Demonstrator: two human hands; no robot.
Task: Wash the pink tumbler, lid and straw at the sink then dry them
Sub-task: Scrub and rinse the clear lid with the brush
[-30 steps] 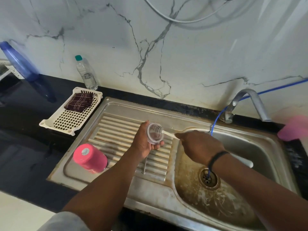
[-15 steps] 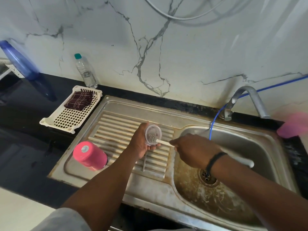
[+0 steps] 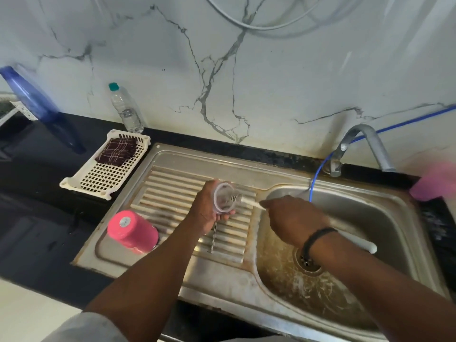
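My left hand grips the clear round lid upright over the ribbed drainboard. My right hand holds a white bottle brush with its bristle head pressed into the lid; the handle end sticks out behind my wrist over the basin. The pink tumbler stands upside down at the drainboard's front left. A thin metal straw lies on the ribs below my left hand.
The sink basin with its drain is to the right, the tap and a blue hose behind it. A white perforated tray holds a dark checked cloth. A water bottle, a blue bottle and a blurred pink object stand around.
The brush head has shifted slightly inside the lid as my right hand works it. Both hands stay over the drainboard edge; the tumbler and straw have not moved.
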